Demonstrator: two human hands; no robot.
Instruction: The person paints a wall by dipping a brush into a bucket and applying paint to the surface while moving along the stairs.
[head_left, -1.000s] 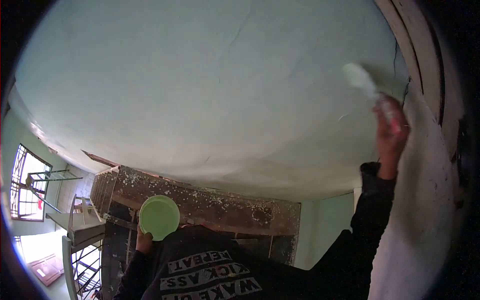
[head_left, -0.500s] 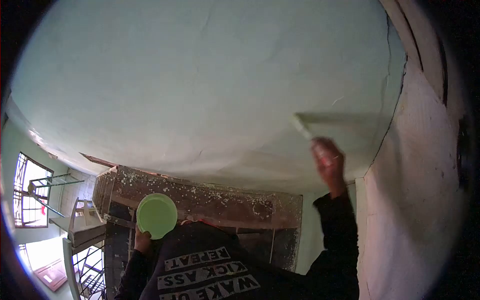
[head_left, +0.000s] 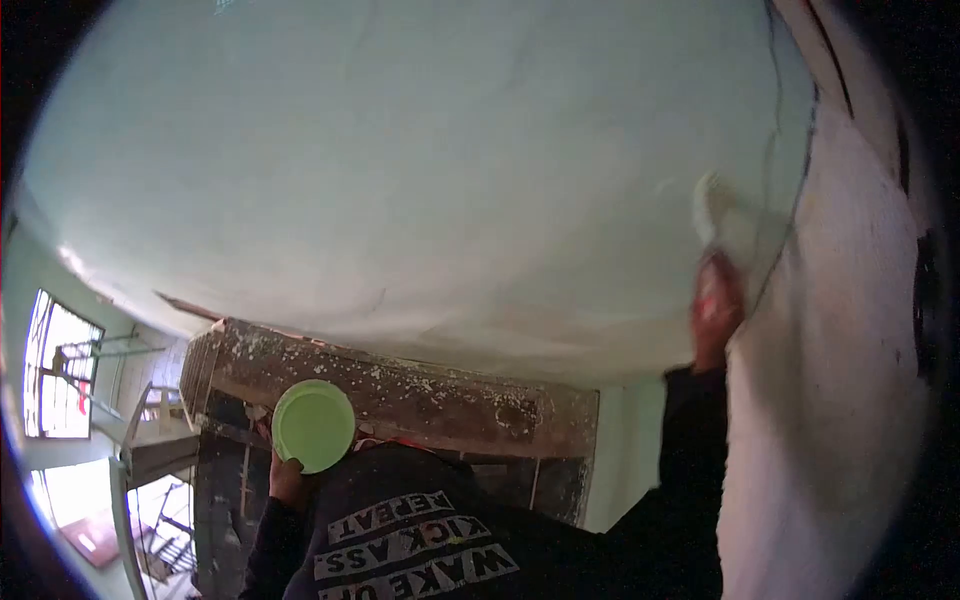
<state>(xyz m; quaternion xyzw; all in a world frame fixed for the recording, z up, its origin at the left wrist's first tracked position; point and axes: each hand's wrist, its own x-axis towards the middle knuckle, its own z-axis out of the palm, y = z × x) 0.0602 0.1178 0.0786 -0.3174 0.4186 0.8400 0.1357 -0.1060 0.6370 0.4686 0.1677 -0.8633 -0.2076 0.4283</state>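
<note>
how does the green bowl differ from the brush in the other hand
The green bowl is round and bright green; the brush is narrow with a pale, whitish head. The left hand holds the green bowl low by the dark shirt; the right hand holds the brush high at the ceiling. The green bowl looks sharp, the brush blurred. Each is gripped in one hand.

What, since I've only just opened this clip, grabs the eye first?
A pale green painted surface fills most of the view. At the right, the right hand holds a blurred, white-tipped brush against it beside a white wall. Lower left, the left hand holds a bright green bowl.
</note>
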